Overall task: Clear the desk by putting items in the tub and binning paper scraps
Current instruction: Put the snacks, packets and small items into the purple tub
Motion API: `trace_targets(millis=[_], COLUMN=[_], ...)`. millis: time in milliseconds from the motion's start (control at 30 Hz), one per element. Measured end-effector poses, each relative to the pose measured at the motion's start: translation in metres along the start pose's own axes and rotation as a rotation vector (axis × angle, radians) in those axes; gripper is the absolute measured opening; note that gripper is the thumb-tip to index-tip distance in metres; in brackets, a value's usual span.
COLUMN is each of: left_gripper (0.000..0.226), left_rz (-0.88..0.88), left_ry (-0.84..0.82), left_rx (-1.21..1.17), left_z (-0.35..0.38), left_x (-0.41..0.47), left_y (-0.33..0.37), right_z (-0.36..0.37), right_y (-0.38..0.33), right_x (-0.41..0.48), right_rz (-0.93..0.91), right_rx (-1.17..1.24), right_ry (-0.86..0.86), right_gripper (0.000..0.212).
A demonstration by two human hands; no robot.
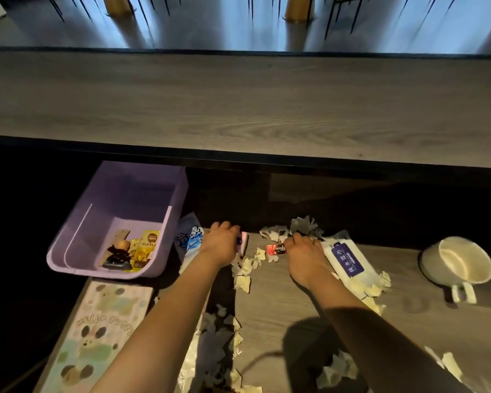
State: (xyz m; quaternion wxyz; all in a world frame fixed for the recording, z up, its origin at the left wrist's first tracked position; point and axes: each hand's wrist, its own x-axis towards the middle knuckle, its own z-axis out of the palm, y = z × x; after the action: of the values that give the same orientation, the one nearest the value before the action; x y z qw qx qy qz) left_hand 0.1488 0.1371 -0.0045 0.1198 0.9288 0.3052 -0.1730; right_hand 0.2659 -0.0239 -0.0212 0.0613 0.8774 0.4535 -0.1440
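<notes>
A purple tub (77, 245) stands at the left of the desk, with a small figurine and yellow sachets inside. My left hand (221, 243) is closed around a small pink and white object (243, 243) near the desk's far edge. My right hand (305, 256) lies fingers-down on the desk, its fingertips at a red and black sachet (275, 249); whether it grips the sachet is unclear. Torn paper scraps (243, 282) lie scattered between and around both hands.
A white wet-wipe pack (349, 260) lies just right of my right hand. A white mug (459, 265) lies on its side at the right. A blue and white packet (189, 239) leans beside the tub. A pastel notebook (97, 336) lies at the front left. A raised shelf runs behind.
</notes>
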Motion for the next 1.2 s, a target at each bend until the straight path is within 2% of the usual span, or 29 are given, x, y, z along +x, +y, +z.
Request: trace_targets(millis=[167,267,433,600,767,967,1067,1200], left_gripper=[0.045,0.05,0.051,0.041,0.042,0.034,0.028,0.022], left_rz=[-0.027,-0.055,-0.037,-0.061,-0.096,-0.081,-0.072,-0.133], left_ry=[-0.057,-0.112,-0.12,-0.084,0.048,0.301,0.375,0.533], left_rx=[-0.032,-0.134,-0.155,-0.218,-0.51,-0.878,-0.972,-1.008], left_z=[0.003,0.007,0.013,0.016,0.008,-0.011,-0.024,-0.047], left_x=[0.002,-0.002,-0.012,-0.027,-0.05,-0.097,-0.12,-0.138], left_y=[-0.001,-0.005,-0.005,0.0,-0.004,-0.026,-0.04,-0.074], right_z=[0.007,0.01,0.011,-0.002,-0.012,-0.028,-0.039,-0.056], right_y=[0.005,0.007,0.01,0.001,-0.011,-0.039,-0.063,-0.103], right_x=[0.0,-0.001,-0.006,-0.016,-0.03,-0.043,-0.045,-0.037], right_rz=[-0.023,-0.038,-0.093,-0.049,-0.036,-0.046,-0.08,-0.123], right_rx=[0.074,0.099,0.096,0.276,0.461,0.672,0.795,0.83], right_ry=[0.026,0.036,0.038,0.123,0.224,0.23,0.234,0.263], right_gripper=[0.05,0.047,0.044,0.014,0.014,0.008,0.007,0.014])
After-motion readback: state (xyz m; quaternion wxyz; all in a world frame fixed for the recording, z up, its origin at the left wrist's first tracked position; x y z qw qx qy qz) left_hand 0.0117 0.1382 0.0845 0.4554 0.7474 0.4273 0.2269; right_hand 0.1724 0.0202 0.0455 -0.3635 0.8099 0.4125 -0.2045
